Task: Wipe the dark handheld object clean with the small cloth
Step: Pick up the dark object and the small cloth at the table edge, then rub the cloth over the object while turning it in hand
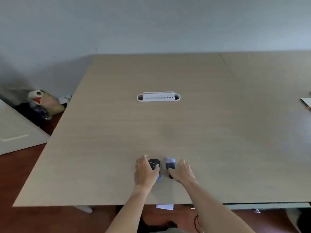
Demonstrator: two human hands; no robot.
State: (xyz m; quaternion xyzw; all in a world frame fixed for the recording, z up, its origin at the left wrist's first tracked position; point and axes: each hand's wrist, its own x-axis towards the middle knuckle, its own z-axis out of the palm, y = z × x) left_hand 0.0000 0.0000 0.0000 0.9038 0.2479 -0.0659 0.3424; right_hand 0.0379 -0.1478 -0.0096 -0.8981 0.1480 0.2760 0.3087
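— Two hands at the near edge of the pale wood-grain tabletop [117, 123]?
— Yes. Left hand [146, 171] covers the dark rounded handheld object [154, 163]; right hand [182, 170] pinches the small grey-white cloth [170, 163] (blurred). Left's grip: can't tell.

An office: wide desk [168, 128] with a cable grommet [158, 97].

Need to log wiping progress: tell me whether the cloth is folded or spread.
Cannot tell: the cloth is small, blurred, and partly under the right hand.
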